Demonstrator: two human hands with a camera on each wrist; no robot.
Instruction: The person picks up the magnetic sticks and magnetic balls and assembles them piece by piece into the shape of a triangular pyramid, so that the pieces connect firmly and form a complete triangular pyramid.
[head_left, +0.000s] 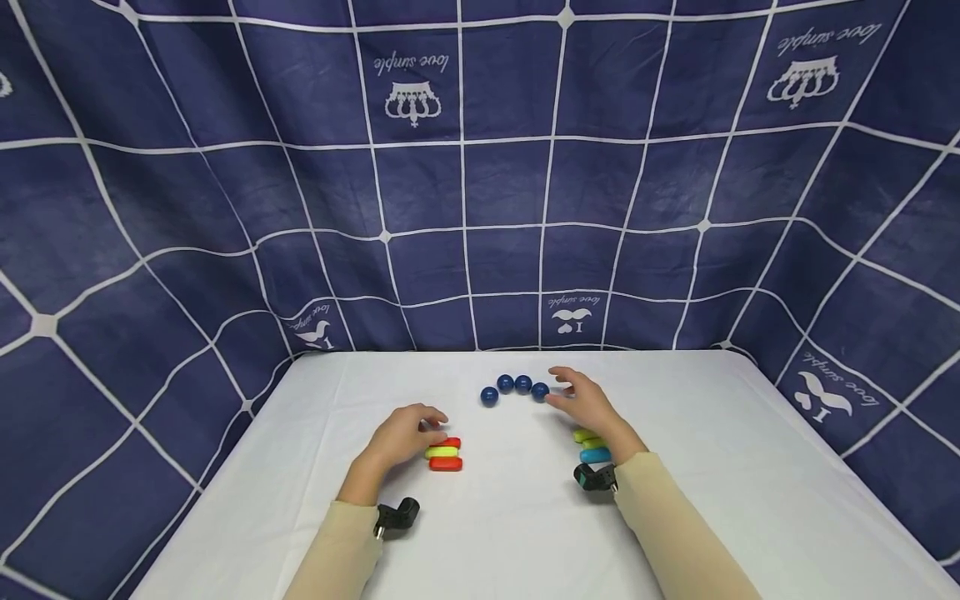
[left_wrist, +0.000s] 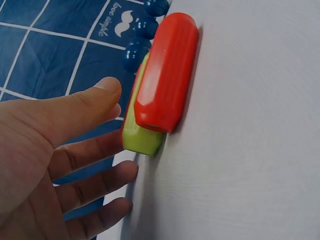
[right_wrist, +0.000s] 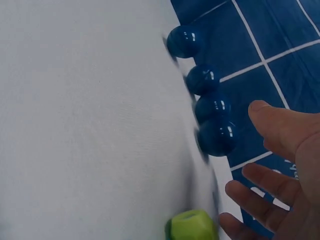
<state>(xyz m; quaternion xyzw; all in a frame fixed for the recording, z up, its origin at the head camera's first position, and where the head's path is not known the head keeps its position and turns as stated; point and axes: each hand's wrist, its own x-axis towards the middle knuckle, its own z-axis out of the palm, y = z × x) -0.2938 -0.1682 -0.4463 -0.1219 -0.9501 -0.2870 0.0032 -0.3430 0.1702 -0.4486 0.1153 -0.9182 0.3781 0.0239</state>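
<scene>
Several glossy dark blue balls (head_left: 506, 383) form a short arc near the back of the white table. My right hand (head_left: 588, 407) is beside the rightmost ball (right_wrist: 217, 136), its fingers spread and relaxed around nothing. On the left, a long rounded red piece (head_left: 446, 464), a lime-green piece (head_left: 442, 452) and another red piece (head_left: 452, 442) lie side by side. My left hand (head_left: 405, 433) hovers at the far red piece, thumb and loosely bent fingers near its end. In the left wrist view, the near red piece (left_wrist: 167, 72) partly covers the lime one (left_wrist: 142, 140).
Near my right wrist lie lime-green pieces (head_left: 584, 435) and a blue piece (head_left: 596, 456), partly hidden by the forearm. A white cloth covers the table (head_left: 510, 533). Blue checked curtain (head_left: 502, 183) encloses its back and sides.
</scene>
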